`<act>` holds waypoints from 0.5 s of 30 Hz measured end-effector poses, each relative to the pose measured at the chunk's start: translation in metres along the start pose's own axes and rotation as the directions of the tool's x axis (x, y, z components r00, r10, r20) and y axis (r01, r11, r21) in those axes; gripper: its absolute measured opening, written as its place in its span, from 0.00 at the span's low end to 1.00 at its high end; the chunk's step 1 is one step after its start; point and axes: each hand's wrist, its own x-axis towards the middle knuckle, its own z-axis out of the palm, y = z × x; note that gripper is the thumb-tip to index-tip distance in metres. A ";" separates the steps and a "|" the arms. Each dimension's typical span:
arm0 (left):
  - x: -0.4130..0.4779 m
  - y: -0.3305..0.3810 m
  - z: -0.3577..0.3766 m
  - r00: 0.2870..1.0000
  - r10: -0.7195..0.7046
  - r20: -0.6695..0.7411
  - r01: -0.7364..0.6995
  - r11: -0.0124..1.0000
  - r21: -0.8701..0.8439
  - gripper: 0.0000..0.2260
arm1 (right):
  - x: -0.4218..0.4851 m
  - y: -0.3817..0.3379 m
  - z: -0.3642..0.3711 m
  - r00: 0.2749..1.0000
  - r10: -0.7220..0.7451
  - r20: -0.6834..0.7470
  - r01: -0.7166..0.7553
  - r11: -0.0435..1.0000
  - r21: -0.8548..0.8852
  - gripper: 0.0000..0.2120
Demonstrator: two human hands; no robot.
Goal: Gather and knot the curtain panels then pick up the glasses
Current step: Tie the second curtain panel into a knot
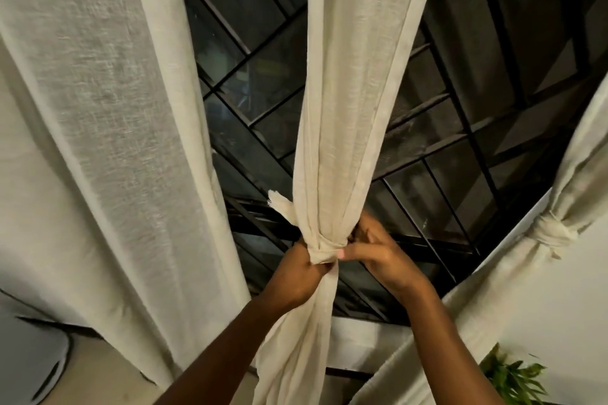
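Domestic room, likely a living room or bedroom (cannot tell which): cream linen curtain panels (pixel 98 108) hung over a dark window grille (pixel 256 52), plain pale wall (pixel 559 289) on the right, leafy houseplant (pixel 513 378) near right.

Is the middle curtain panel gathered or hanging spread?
Gathered: a fabric wrap cinches the middle curtain panel into a narrow bundle; left hand and right hand grip the wrap.
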 end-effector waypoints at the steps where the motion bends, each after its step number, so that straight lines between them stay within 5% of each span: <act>1: 0.000 0.002 0.002 1.000 0.029 0.012 -0.029 0.999 0.036 0.26 | 0.001 0.001 0.002 1.000 0.003 -0.016 -0.004 0.998 -0.055 0.36; 4: 0.000 0.008 0.000 0.984 0.077 0.160 -0.086 0.995 0.050 0.31 | 0.007 0.008 0.009 0.982 -0.025 -0.186 -0.001 0.991 -0.135 0.36; 6: -0.001 0.012 -0.010 0.977 0.037 0.209 -0.008 0.990 -0.138 0.33 | 0.008 0.012 0.007 0.968 -0.039 -0.246 0.019 0.996 -0.086 0.34; 9: 0.001 0.010 -0.036 1.000 0.030 0.006 -0.024 0.897 -0.442 0.32 | 0.006 0.011 -0.002 0.968 -0.016 -0.252 0.008 0.999 -0.032 0.32; 15: -0.003 0.034 -0.042 0.946 0.274 -0.172 -0.290 0.955 -0.071 0.07 | 0.008 0.010 -0.006 0.960 -0.030 -0.279 0.044 0.998 0.044 0.31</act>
